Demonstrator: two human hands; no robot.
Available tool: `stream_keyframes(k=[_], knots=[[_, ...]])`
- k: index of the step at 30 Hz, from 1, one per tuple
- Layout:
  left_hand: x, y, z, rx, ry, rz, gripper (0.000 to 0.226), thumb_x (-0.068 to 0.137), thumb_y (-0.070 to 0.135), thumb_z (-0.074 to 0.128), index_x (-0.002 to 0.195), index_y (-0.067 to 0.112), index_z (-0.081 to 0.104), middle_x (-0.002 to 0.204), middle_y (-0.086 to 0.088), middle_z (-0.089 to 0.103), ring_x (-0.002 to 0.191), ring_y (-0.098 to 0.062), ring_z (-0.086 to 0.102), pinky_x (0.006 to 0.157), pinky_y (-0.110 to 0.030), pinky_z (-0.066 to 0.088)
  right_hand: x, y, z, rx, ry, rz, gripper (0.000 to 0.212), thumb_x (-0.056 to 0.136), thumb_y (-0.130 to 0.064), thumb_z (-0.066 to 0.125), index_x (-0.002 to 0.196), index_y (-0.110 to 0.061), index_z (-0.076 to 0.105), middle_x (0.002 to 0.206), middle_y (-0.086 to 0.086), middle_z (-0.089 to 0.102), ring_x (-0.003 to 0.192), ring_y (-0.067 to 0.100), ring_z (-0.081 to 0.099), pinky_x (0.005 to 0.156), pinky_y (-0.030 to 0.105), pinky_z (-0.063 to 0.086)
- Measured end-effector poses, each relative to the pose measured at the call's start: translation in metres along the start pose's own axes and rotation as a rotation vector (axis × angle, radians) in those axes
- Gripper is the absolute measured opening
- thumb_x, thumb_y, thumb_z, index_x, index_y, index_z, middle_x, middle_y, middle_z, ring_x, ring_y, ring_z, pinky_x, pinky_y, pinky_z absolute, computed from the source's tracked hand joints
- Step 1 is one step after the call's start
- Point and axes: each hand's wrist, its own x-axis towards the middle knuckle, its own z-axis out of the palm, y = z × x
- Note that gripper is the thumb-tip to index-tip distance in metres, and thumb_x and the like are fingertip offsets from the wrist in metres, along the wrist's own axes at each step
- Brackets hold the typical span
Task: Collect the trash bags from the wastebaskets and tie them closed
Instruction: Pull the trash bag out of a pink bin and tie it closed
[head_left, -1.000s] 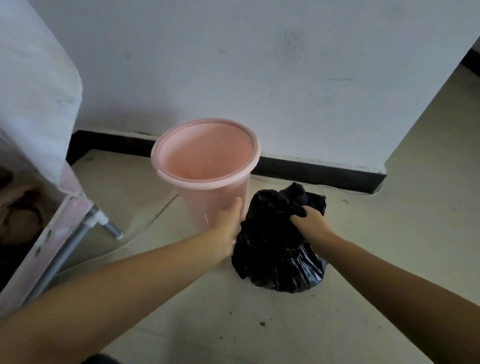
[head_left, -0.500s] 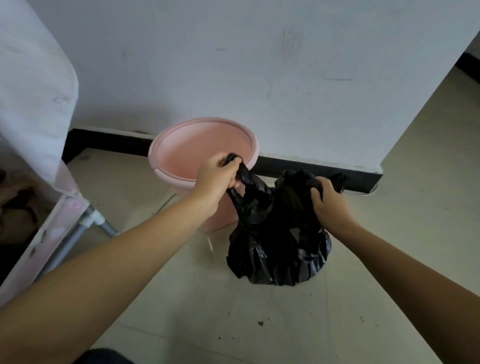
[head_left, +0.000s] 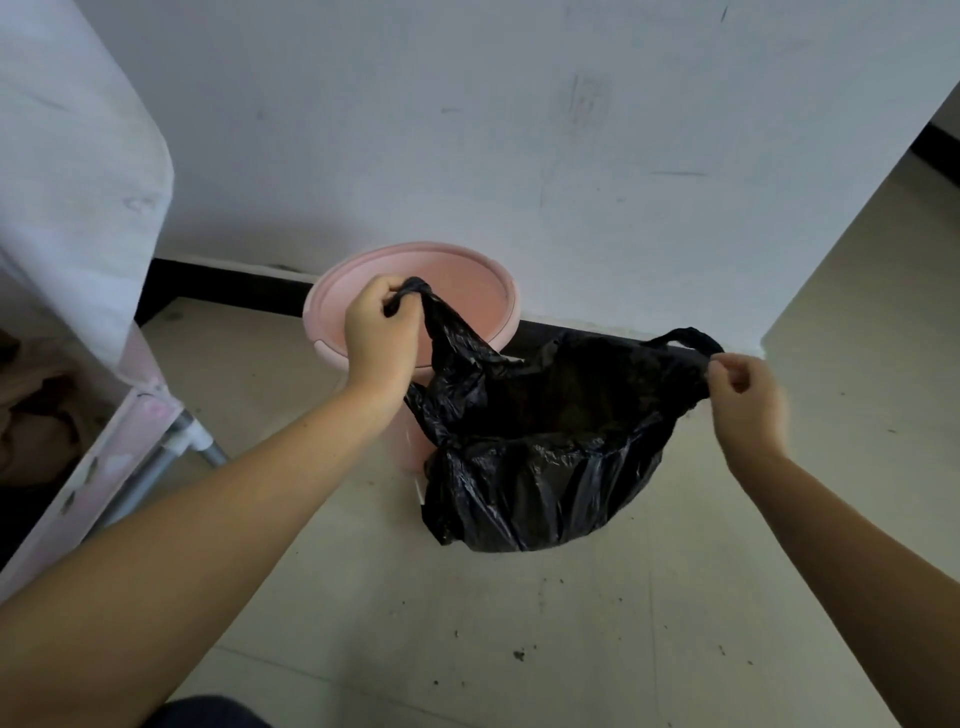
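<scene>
We stand over a pale tiled floor (head_left: 519, 623) speckled with dark crumbs, facing a scuffed white wall (head_left: 519, 130) with a black baseboard (head_left: 223, 280). Against that baseboard sits the round pink plastic wastebasket (head_left: 483, 280), our landmark. Just in front of it and to its right hangs the crinkled black plastic trash bag (head_left: 540, 467), its mouth pulled wide and its left side overlapping the wastebasket's front wall. Our left hand (head_left: 376, 338) is over the wastebasket's opening, fingers curled tight round one bunched handle of the bag. Our right hand (head_left: 748, 400), well to the right of the wastebasket, pinches the other handle loop between thumb and fingertips. Left of the wastebasket stands a pink-and-white fabric-covered frame (head_left: 78, 208) on a grey metal leg (head_left: 200, 447).
</scene>
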Motion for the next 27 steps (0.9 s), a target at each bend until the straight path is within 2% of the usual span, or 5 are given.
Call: stream_keyframes(k=[6, 9, 14, 22, 27], knots=[[-0.007, 0.003, 0.007, -0.011, -0.088, -0.006, 0.023, 0.089, 0.003, 0.048, 0.075, 0.019, 0.058, 0.063, 0.011, 0.053, 0.045, 0.006, 0.045, 0.047, -0.01, 0.033, 0.012, -0.01, 0.005, 0.205, -0.331, 0.275, 0.062, 0.067, -0.054, 0.075, 0.103, -0.004, 0.064, 0.076, 0.0, 0.057, 0.061, 0.016, 0.052, 0.054, 0.027, 0.043], [-0.008, 0.006, 0.009, -0.012, -0.098, -0.018, 0.027, 0.089, 0.004, 0.048, 0.073, 0.023, 0.057, 0.064, 0.01, 0.054, 0.049, 0.0, 0.044, 0.049, -0.017, 0.033, -0.003, -0.026, 0.009, -0.151, -0.606, 0.098, 0.026, 0.081, -0.032, 0.071, 0.085, -0.006, 0.072, 0.084, 0.014, 0.068, 0.074, 0.033, 0.062, 0.066, 0.033, 0.045], [-0.008, 0.016, 0.007, 0.035, -0.149, 0.012, 0.022, 0.089, 0.004, 0.048, 0.078, 0.019, 0.06, 0.063, 0.011, 0.053, 0.044, 0.007, 0.045, 0.046, -0.008, 0.032, -0.01, -0.068, 0.007, -0.152, -0.516, -0.133, 0.02, 0.091, -0.021, 0.058, 0.083, -0.004, 0.066, 0.066, -0.002, 0.057, 0.061, 0.013, 0.052, 0.06, 0.031, 0.048], [-0.014, 0.022, 0.007, 0.057, -0.251, 0.007, 0.021, 0.092, 0.007, 0.048, 0.081, 0.017, 0.063, 0.044, 0.016, 0.05, 0.042, 0.002, 0.042, 0.045, -0.008, 0.031, -0.021, -0.042, 0.017, -0.918, -0.513, -0.173, 0.084, 0.083, -0.052, 0.06, 0.145, -0.02, 0.014, 0.137, 0.021, 0.037, 0.122, 0.039, 0.045, 0.091, 0.046, 0.046], [-0.012, 0.022, 0.003, 0.048, -0.209, -0.019, 0.032, 0.089, 0.005, 0.048, 0.064, 0.024, 0.055, 0.041, 0.015, 0.046, 0.045, -0.001, 0.04, 0.046, -0.014, 0.03, 0.003, -0.004, 0.003, -0.738, -0.415, -0.02, 0.018, 0.085, -0.016, 0.053, 0.089, -0.002, 0.064, 0.088, 0.018, 0.066, 0.078, 0.034, 0.062, 0.07, 0.038, 0.051]])
